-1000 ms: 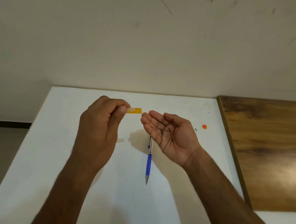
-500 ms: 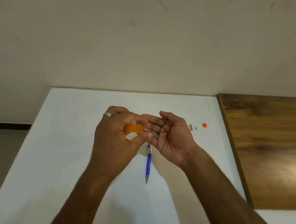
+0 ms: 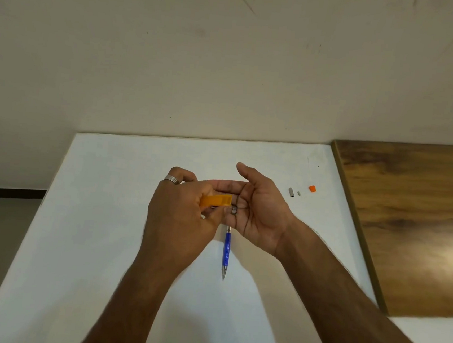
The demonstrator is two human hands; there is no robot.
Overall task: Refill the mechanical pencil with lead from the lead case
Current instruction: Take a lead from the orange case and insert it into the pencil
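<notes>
Left hand point(image 3: 179, 214) pinches orange lead case point(image 3: 215, 200) | right hand point(image 3: 255, 210) cupped, palm up | mechanical pencil point(image 3: 226, 250) on white table point(image 3: 105, 215), just nearside | we advise tipping gently, keeping leads in palm.

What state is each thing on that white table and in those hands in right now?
Lead case: uncapped, held by left hand, open end over right palm.
Right hand: open, palm up, cupped.
Mechanical pencil: lying on white table, tip toward the person.
Orange cap: off, on table.
Two small grey parts: loose on table.
</notes>
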